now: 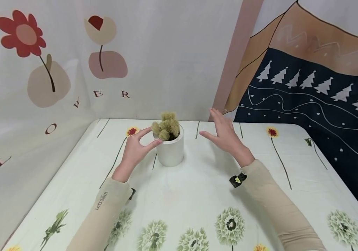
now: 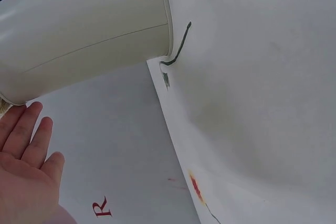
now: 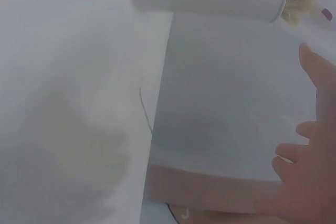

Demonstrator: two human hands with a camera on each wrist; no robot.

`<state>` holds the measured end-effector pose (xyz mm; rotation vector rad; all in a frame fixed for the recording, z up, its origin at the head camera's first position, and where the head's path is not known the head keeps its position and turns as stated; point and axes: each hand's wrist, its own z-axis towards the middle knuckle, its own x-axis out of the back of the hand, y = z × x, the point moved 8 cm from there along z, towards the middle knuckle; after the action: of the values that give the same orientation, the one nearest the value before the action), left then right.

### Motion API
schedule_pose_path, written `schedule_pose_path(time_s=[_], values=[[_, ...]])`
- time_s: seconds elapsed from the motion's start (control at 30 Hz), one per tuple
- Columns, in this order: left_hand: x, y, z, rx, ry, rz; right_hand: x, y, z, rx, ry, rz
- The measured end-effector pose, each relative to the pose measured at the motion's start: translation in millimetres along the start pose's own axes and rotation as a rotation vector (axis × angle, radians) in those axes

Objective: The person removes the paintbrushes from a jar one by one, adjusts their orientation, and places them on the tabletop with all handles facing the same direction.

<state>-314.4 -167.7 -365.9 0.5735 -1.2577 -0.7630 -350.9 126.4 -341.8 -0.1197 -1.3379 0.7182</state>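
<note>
A white cylindrical pot (image 1: 170, 154) stands upright toward the far edge of the table, with a fuzzy yellow-green cactus-like plant (image 1: 168, 126) rising from dark soil. At its left side is my left hand (image 1: 135, 147), thumb and fingers spread, fingertips right at the rim. The left wrist view shows those fingers (image 2: 32, 140) fairly straight beside the top end of the pot (image 2: 89, 30). My right hand (image 1: 225, 134) is held in the air right of the pot, apart from it, thumb and fingers spread. Nothing is in that palm in the right wrist view.
A white cloth printed with flowers and dandelions covers the table (image 1: 194, 188). Directly behind its far edge hangs a pale printed curtain (image 1: 172, 62). A dark cloth with white trees (image 1: 307, 94) hangs along the right side. Both wrists carry small black devices (image 1: 238, 180).
</note>
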Motion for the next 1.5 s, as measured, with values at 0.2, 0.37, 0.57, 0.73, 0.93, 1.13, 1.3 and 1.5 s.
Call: schedule_pose_path(time_s=[0.2, 0.37, 0.57, 0.73, 0.93, 1.13, 1.3, 1.5], values=[[0.3, 0.7, -0.2, 0.009, -0.009, -0.015, -5.7, -14.7, 0.2, 0.018, 0.006, 0.083], [-0.4, 0.6, -0.9, 0.024, -0.017, -0.035, -11.0, -25.0, 0.1, 0.016, 0.019, 0.153], [-0.7, -1.0, -1.2, 0.032, -0.019, -0.036, -14.1, -39.9, 6.9, 0.049, 0.086, 0.278], [-0.9, -1.7, -1.1, 0.036, -0.019, -0.042, -17.9, -53.8, 16.9, 0.06, 0.109, 0.412], [-1.1, -1.6, -0.9, 0.031, -0.015, -0.047, -25.2, -61.8, 33.8, 0.041, 0.123, 0.574], [-1.2, -3.0, -0.3, 0.034, -0.017, -0.049, -33.0, -65.6, 49.4, -0.025, 0.1, 0.644], [-2.6, -5.8, -0.3, 0.05, -0.028, -0.052, -39.5, -68.1, 60.0, -0.055, 0.055, 0.682], [-2.2, -5.0, -0.2, 0.049, -0.023, -0.061, -43.5, -70.7, 66.2, -0.08, 0.009, 0.649]])
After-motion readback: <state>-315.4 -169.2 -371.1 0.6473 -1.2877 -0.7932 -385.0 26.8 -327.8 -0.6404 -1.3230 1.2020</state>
